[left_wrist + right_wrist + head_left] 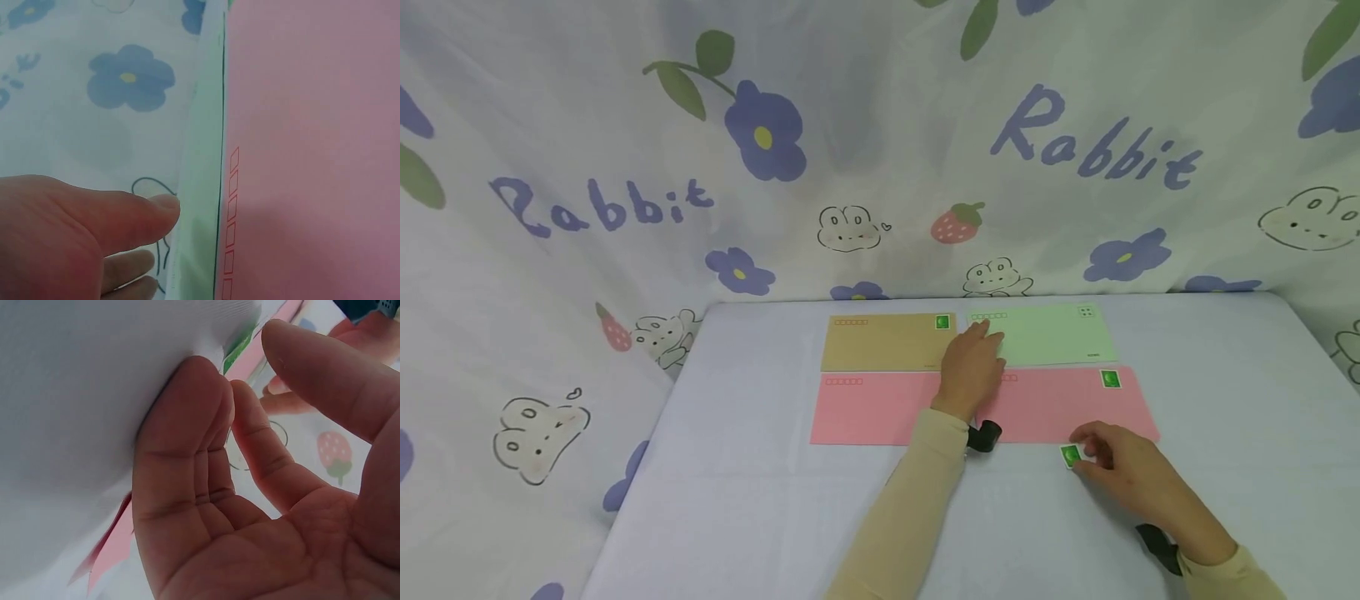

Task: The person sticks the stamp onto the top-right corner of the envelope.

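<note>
My left hand (972, 367) rests across the inner ends of the envelopes, its fingertips on the left end of the green envelope (1052, 342). The tan envelope (880, 346) lies to its left, with the left pink envelope (872, 408) below. My right hand (1123, 471) is low at the right, its thumb at the edge of a green stamp (1071, 456). In the right wrist view, thumb and index finger stand apart, with the stamp (239, 351) partly hidden beyond them. The right pink envelope (1052, 408) lies above the stamp.
Green stamps sit in the top right corners of the tan envelope and the right pink one. The green envelope's corner carries a small dotted square (1086, 312). A white cloth covers the table (737, 500); a printed rabbit curtain (880, 125) hangs behind.
</note>
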`<state>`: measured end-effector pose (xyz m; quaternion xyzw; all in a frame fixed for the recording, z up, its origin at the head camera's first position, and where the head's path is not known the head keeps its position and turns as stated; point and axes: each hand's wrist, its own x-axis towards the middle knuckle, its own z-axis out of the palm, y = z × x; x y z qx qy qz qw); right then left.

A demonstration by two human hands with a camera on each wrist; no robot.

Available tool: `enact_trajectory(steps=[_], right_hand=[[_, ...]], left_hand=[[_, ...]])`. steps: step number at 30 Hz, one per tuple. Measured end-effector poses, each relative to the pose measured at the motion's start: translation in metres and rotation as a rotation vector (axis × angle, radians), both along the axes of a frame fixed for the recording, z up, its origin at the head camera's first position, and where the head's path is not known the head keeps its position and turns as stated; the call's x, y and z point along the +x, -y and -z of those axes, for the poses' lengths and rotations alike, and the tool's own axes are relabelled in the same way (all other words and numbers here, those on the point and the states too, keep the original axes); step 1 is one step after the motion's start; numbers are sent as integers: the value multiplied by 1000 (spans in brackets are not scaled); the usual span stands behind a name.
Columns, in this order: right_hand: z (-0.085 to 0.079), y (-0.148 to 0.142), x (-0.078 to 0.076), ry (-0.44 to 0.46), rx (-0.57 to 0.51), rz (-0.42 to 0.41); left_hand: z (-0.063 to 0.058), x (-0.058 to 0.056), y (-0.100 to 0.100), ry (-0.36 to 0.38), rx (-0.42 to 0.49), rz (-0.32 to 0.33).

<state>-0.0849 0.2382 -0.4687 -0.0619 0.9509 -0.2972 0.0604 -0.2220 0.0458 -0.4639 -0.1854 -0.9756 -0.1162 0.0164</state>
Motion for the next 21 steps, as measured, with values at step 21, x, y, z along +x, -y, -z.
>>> enact_trajectory(steps=[21], right_hand=[[-1,1,0,37,4,20]], left_hand=[[4,0,1,-13,-47,42]])
